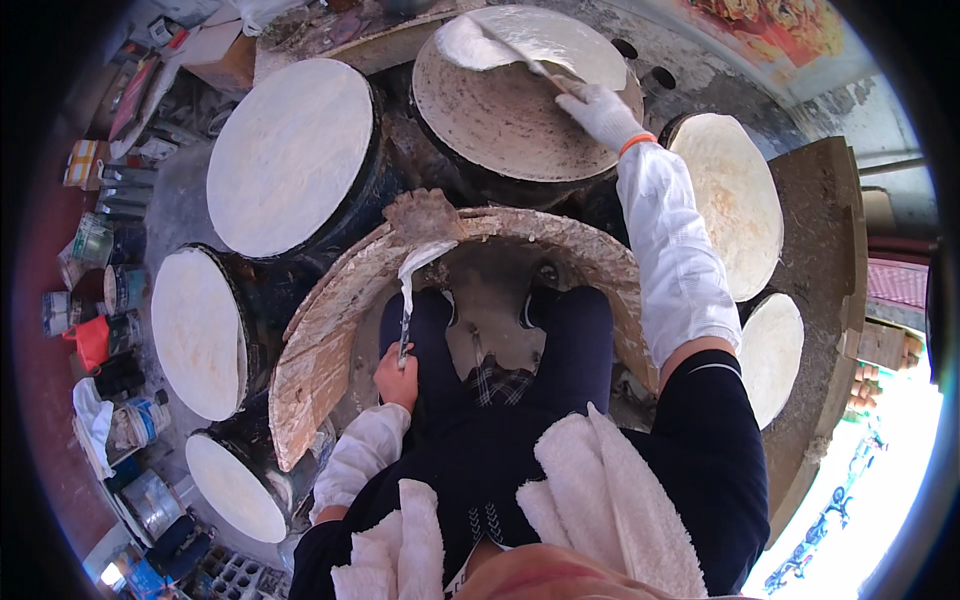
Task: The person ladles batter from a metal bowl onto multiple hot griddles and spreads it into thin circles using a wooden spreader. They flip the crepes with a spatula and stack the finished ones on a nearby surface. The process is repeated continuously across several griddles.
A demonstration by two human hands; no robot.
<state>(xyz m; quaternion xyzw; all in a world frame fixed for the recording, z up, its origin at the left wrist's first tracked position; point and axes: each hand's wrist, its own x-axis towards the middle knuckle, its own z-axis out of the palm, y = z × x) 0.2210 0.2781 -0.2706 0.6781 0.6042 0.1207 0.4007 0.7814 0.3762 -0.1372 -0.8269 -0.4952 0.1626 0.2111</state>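
Note:
My right hand (600, 112), in a white glove with an orange band at the wrist, grips a thin spreading stick (544, 69) over the far round griddle (495, 120). White batter (555, 34) covers the far part of that griddle, while its near part is bare, brown and speckled. Above my left thigh, my bare left hand (397, 379) holds the handle of a slim tool (407, 304) coated with white batter. The tool's upper end lies by a rough brown piece (425, 216) on the curved, batter-crusted board (322, 337) around my legs.
Thin white sheets cover other round griddles: two larger ones (292, 157) (199, 334) and a small one (236, 487) at left, two more (724, 202) (772, 360) at right. Cardboard (814, 247) stands along the right. Cans and jars (124, 289) line the left; a carton (221, 52) sits behind.

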